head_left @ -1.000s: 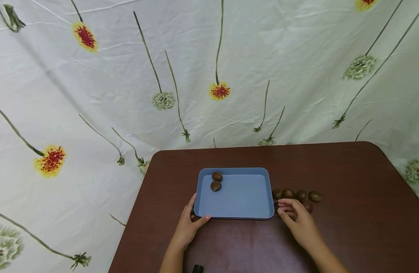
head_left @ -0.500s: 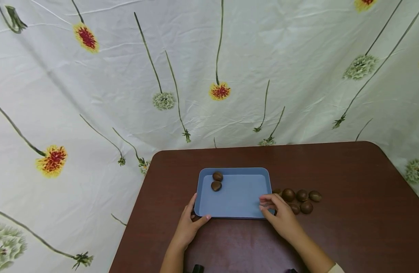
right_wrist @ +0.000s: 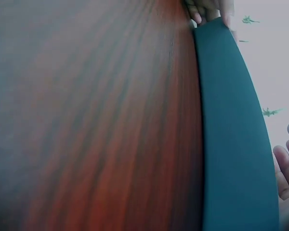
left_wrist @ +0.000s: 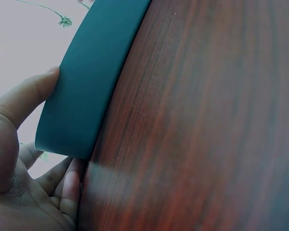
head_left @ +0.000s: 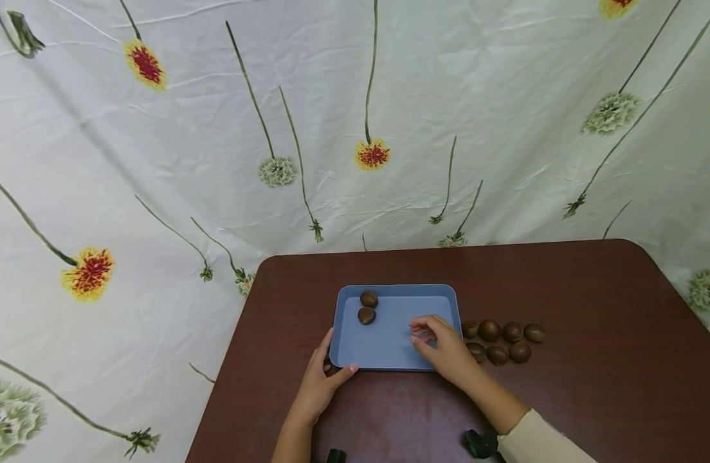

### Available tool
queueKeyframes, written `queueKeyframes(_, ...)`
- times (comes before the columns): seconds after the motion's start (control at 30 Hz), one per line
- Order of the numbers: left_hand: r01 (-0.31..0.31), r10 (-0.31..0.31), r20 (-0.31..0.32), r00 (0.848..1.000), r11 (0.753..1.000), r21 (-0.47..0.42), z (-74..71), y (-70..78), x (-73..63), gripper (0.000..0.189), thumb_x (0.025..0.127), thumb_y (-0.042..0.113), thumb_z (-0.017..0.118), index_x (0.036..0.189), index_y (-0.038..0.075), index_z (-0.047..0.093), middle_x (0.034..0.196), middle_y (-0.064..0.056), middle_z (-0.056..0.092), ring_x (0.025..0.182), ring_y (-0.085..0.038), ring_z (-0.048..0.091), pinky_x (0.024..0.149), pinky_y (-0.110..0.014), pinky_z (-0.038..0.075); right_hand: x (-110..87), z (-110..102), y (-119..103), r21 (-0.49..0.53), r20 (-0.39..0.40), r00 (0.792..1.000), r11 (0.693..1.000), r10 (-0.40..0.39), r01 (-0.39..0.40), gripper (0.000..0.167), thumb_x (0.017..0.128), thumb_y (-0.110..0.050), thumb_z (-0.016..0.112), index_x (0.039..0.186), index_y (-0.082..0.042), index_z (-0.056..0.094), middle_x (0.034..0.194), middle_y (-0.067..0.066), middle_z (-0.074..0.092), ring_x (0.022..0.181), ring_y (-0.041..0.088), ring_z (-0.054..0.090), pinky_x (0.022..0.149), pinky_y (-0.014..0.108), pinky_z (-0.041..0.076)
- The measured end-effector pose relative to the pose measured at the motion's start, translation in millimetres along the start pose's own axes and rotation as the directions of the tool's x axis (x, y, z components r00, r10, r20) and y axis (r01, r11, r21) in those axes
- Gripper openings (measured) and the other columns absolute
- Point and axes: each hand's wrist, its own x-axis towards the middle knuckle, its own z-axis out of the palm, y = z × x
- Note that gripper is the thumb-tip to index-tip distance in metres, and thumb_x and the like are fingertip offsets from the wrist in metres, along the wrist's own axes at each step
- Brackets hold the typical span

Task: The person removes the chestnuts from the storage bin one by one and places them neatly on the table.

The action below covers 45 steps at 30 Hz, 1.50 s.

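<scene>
A shallow blue tray (head_left: 384, 352) lies on the brown table, and two chestnuts (head_left: 366, 316) sit together in its back left part. My left hand (head_left: 319, 384) holds the tray's front left corner, thumb on the front edge and fingers along the left side. In the left wrist view the thumb (left_wrist: 36, 94) presses the tray wall (left_wrist: 89, 96). Over the right part of the tray is my right hand (head_left: 444, 352), fingers loosely bent with a gap to the thumb. Nothing shows between them. In the right wrist view that hand (right_wrist: 288, 166) appears beyond the tray wall (right_wrist: 236, 130).
Several chestnuts (head_left: 497, 355) lie in two rough rows on the table, right beside the tray's right edge. A dark object (head_left: 479, 444) is at my right wrist, and another (head_left: 336, 456) shows near the left forearm. A flowered cloth (head_left: 309, 128) hangs behind the table (head_left: 609, 308).
My right hand has moved left from the chestnuts beside the tray to over the tray, uncovering the front row of chestnuts. The left hand, the tray and its two chestnuts have stayed put.
</scene>
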Motion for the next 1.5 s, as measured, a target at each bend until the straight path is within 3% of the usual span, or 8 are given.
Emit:
queueKeyframes(0.17,0.001,-0.001,-0.002,1.000,1.000,0.006,0.3,-0.5,0.1,0.097,0.084,0.044,0.082,0.161,0.037,0.024,0.159,-0.013,0.034,0.134,-0.037,0.045,0.104,-0.054,0.041,13.9,13.4,-2.1,-0.031,0.050,0.998,0.998,-0.047,0.049,0.030,0.095,-0.008,0.070,0.124,-0.003,0.065,0.117,0.006,0.066,0.105,0.022,0.065,0.087,0.028,0.055)
queueKeyframes(0.4,0.005,-0.005,-0.001,1.000,1.000,0.000,0.7,-0.9,0.5,0.097,0.084,0.044,0.082,0.161,0.037,0.024,0.156,-0.012,0.038,0.131,-0.035,0.046,0.102,-0.051,0.041,31.3,29.2,-3.1,-0.174,0.142,0.986,0.978,-0.089,0.113,0.039,0.094,-0.015,0.073,0.131,-0.009,0.064,0.121,0.004,0.064,0.098,0.019,0.061,0.085,0.034,0.052)
queueKeyframes(0.57,0.002,-0.002,0.007,1.000,1.000,-0.004,-0.6,-0.2,0.4,0.097,0.084,0.044,0.081,0.161,0.037,0.023,0.154,-0.013,0.038,0.130,-0.035,0.047,0.100,-0.050,0.043,43.2,39.0,0.4,-0.233,0.152,0.982,0.962,-0.109,0.143,0.043,0.093,-0.015,0.074,0.135,-0.010,0.062,0.124,0.006,0.061,0.096,0.017,0.059,0.083,0.033,0.050)
queueKeyframes(0.73,0.008,-0.008,0.018,1.000,1.000,-0.003,-1.4,0.1,0.1,0.097,0.085,0.045,0.081,0.161,0.038,0.022,0.155,-0.014,0.037,0.131,-0.037,0.047,0.100,-0.052,0.044,54.3,45.8,1.2,-0.250,0.159,0.983,0.960,-0.091,0.129,0.046,0.093,-0.016,0.074,0.136,-0.010,0.061,0.132,0.007,0.059,0.115,0.022,0.061,0.095,0.042,0.051)
queueKeyframes(0.93,0.008,-0.008,0.020,1.000,1.000,-0.008,-0.9,-0.4,0.9,0.096,0.085,0.045,0.081,0.161,0.039,0.022,0.157,-0.013,0.036,0.131,-0.036,0.047,0.101,-0.052,0.043,65.0,53.0,0.8,-0.283,0.197,0.977,0.948,-0.088,0.142,0.051,0.094,-0.017,0.073,0.141,-0.009,0.057,0.145,0.010,0.054,0.139,0.031,0.049,0.113,0.049,0.041)
queueKeyframes(1.3,0.002,-0.002,0.015,1.000,1.000,-0.001,-1.0,-1.2,1.5,0.096,0.086,0.044,0.081,0.161,0.038,0.022,0.159,-0.014,0.032,0.133,-0.037,0.046,0.102,-0.052,0.043,74.3,64.4,-1.2,-0.355,0.204,0.965,0.906,-0.164,0.229,0.050,0.093,-0.018,0.074,0.141,-0.008,0.060,0.145,0.010,0.057,0.135,0.034,0.049,0.113,0.052,0.040)
queueKeyframes(1.5,0.000,0.000,0.018,1.000,1.000,-0.005,-0.6,-1.5,2.3,0.097,0.086,0.043,0.081,0.162,0.037,0.021,0.156,-0.013,0.036,0.130,-0.034,0.047,0.101,-0.049,0.042,74.6,66.6,-2.1,-0.354,0.217,0.964,0.908,-0.154,0.224,0.047,0.094,-0.017,0.074,0.138,-0.007,0.062,0.141,0.010,0.059,0.132,0.034,0.051,0.112,0.052,0.040)
